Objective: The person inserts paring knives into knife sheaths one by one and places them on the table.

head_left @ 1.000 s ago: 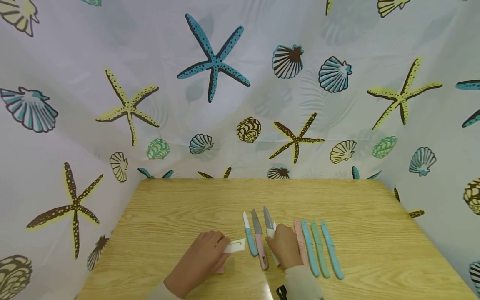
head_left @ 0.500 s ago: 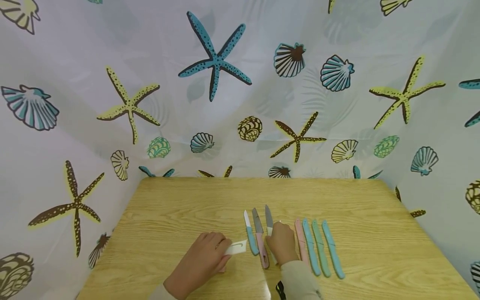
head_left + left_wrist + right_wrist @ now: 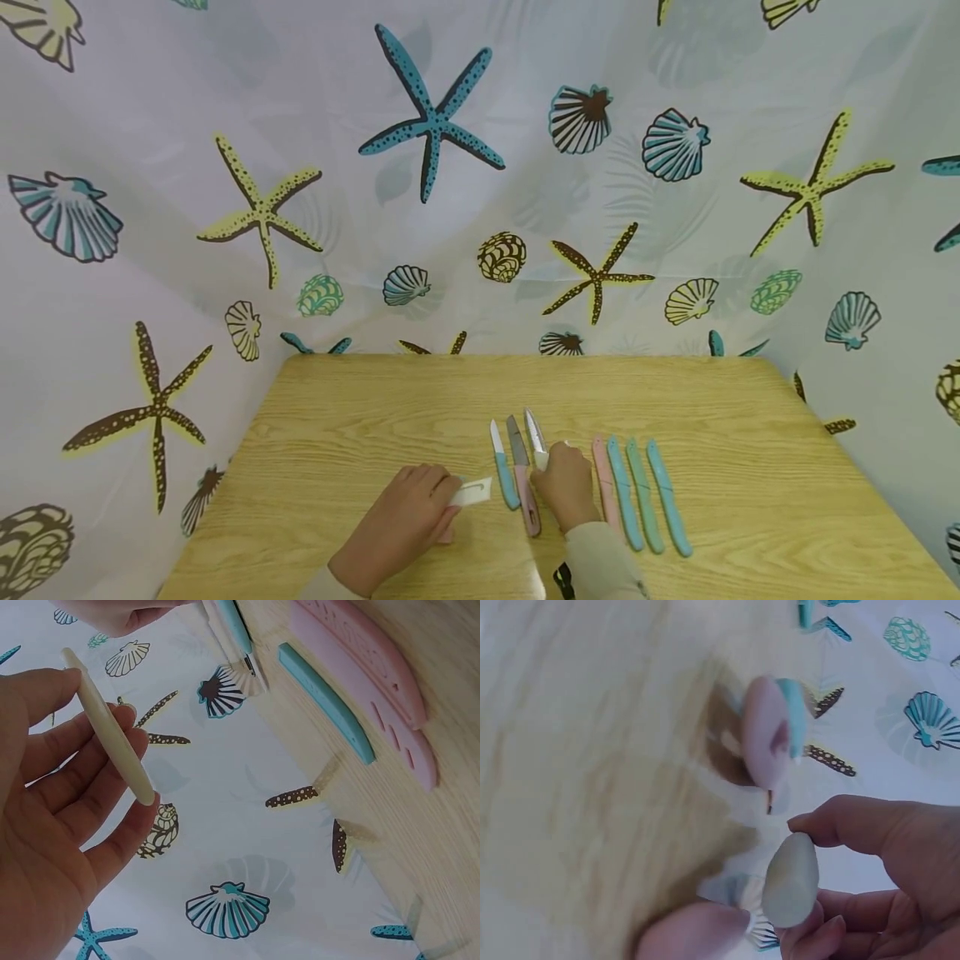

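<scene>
While the left hand (image 3: 405,521) pinches a white slotted cover (image 3: 474,492) raised above the wooden table (image 3: 375,408), the right hand (image 3: 566,487) grips a white-handled knife (image 3: 536,437) just right of a pink-handled knife (image 3: 527,492), itself beside a blue-handled knife (image 3: 506,473). Four slim pieces (image 3: 644,498), pink, blue, green and blue, lie aligned farther right; two pink covers (image 3: 379,671) and one teal cover (image 3: 327,703) lie near the left hand.

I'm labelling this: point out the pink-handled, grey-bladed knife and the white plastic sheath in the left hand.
Pink-handled knife (image 3: 522,479), head view: handle, near the blade.
White sheath (image 3: 109,729), left wrist view: middle of narrow edge.
</scene>
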A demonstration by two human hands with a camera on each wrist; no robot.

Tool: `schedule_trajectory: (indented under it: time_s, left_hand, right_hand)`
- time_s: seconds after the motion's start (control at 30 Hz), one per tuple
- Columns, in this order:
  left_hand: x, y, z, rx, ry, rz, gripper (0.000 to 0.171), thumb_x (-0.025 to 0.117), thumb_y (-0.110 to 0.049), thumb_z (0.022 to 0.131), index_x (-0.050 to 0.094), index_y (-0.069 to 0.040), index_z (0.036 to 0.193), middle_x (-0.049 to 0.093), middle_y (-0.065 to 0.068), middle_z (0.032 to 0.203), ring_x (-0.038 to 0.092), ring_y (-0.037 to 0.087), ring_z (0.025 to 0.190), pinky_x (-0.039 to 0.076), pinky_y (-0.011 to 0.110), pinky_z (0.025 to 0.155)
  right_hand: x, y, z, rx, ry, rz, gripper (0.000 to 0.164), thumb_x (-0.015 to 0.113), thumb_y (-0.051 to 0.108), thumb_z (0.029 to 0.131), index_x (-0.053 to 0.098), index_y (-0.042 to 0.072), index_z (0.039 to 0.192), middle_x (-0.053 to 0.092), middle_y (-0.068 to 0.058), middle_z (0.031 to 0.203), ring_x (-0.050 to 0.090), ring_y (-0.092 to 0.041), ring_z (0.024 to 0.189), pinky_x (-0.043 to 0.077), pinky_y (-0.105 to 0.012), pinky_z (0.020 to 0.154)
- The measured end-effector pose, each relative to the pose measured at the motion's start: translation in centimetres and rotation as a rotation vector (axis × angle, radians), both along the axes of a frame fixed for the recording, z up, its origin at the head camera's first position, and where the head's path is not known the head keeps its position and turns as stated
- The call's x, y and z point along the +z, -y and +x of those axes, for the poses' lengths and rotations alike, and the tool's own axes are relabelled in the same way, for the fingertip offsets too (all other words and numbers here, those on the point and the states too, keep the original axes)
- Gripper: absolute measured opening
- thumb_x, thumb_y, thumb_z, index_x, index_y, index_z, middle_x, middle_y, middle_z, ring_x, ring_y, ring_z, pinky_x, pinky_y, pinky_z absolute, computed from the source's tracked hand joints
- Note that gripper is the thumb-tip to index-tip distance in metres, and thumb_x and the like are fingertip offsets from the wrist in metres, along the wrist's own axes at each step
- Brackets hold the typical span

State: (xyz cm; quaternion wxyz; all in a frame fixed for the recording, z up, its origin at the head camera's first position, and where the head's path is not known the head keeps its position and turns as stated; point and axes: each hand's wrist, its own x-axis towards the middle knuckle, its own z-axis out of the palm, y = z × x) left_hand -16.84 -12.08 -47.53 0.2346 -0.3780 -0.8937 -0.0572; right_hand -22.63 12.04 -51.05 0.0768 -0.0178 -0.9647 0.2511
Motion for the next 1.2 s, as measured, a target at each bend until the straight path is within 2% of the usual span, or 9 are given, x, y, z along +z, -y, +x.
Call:
schedule_trajectory:
  time_s: [0.17,0.3,0.43,0.53,0.6,0.73,0.9,1.1,1.2]
  left_hand:
    - [-0.2,0.1,-0.2,0.0,0.017,0.004,0.025,0.072,-0.027,0.087,0.064,-0.01,0.103,0.061,-0.001,0.096,0.059,0.014,0.087,0.052,0.031,0.074]
    - [-0.3,0.1,-0.4,-0.002,0.021,0.013,0.025,0.072,-0.027,0.088,0.063,-0.01,0.104,0.061,-0.001,0.096,0.059,0.013,0.087,0.052,0.031,0.073]
    - [-0.4,0.0,-0.5,-0.005,0.027,0.027,0.023,0.07,-0.027,0.089,0.063,-0.011,0.104,0.06,-0.002,0.097,0.058,0.012,0.086,0.051,0.03,0.072]
    - [-0.3,0.0,-0.5,-0.001,0.034,0.03,0.023,0.07,-0.027,0.089,0.063,-0.012,0.105,0.06,-0.002,0.097,0.058,0.012,0.087,0.051,0.031,0.073]
    - [-0.3,0.0,-0.4,0.003,0.042,0.033,0.024,0.07,-0.027,0.089,0.063,-0.011,0.106,0.06,-0.002,0.098,0.058,0.012,0.088,0.052,0.031,0.074]
    - [-0.2,-0.1,-0.4,0.007,0.053,0.046,0.025,0.07,-0.026,0.089,0.063,-0.011,0.107,0.06,-0.002,0.098,0.058,0.012,0.088,0.052,0.032,0.074]
    - [0.0,-0.1,-0.3,0.002,0.05,0.057,0.025,0.07,-0.026,0.089,0.062,-0.011,0.109,0.061,-0.002,0.099,0.058,0.012,0.089,0.052,0.032,0.075]
    - [0.1,0.0,-0.4,0.005,0.052,0.044,0.027,0.071,-0.026,0.088,0.063,-0.011,0.109,0.061,0.0,0.1,0.059,0.013,0.09,0.052,0.032,0.074]
    - [0.2,0.1,-0.6,0.009,0.049,0.048,0.027,0.071,-0.025,0.088,0.064,-0.01,0.109,0.062,0.001,0.099,0.059,0.013,0.088,0.053,0.031,0.073]
  right_hand:
    - [0.8,-0.6,0.9,-0.014,-0.035,-0.084,0.022,0.07,0.006,0.074,0.052,0.001,0.062,0.051,-0.006,0.055,0.046,-0.016,0.046,0.039,-0.026,0.038]
    - [1.6,-1.3,1.5,-0.017,-0.034,-0.103,0.029,0.069,0.008,0.077,0.048,0.006,0.057,0.049,-0.003,0.054,0.044,-0.014,0.045,0.037,-0.023,0.04]
    - [2.3,-2.1,2.1,-0.023,-0.051,-0.083,0.018,0.07,0.009,0.077,0.061,-0.005,0.069,0.06,-0.011,0.064,0.055,-0.018,0.055,0.048,-0.03,0.046]
    - [2.7,-2.5,2.7,-0.015,-0.064,-0.069,0.024,0.071,0.01,0.077,0.067,-0.012,0.085,0.067,-0.019,0.077,0.061,-0.022,0.062,0.054,-0.034,0.053]
    - [2.9,-2.7,3.1,0.0,-0.066,-0.074,0.025,0.071,0.008,0.077,0.066,-0.014,0.088,0.067,-0.021,0.078,0.061,-0.02,0.059,0.054,-0.031,0.051]
    - [3.4,-2.8,3.8,0.025,-0.067,-0.103,0.022,0.069,0.006,0.077,0.066,-0.013,0.087,0.067,-0.017,0.074,0.055,-0.014,0.053,0.048,-0.023,0.045]
    - [3.9,-3.0,5.0,0.039,-0.089,-0.097,0.019,0.07,0.007,0.075,0.067,-0.009,0.086,0.067,-0.014,0.076,0.061,-0.016,0.061,0.052,-0.028,0.05]
    - [4.1,-3.1,7.0,0.022,-0.064,-0.145,0.02,0.073,0.008,0.076,0.068,-0.007,0.089,0.062,-0.007,0.075,0.054,-0.013,0.061,0.049,-0.025,0.052]
    - [4.2,-3.1,8.0,0.011,-0.063,-0.157,0.021,0.074,0.01,0.077,0.069,-0.005,0.09,0.062,-0.006,0.077,0.056,-0.013,0.064,0.052,-0.027,0.053]
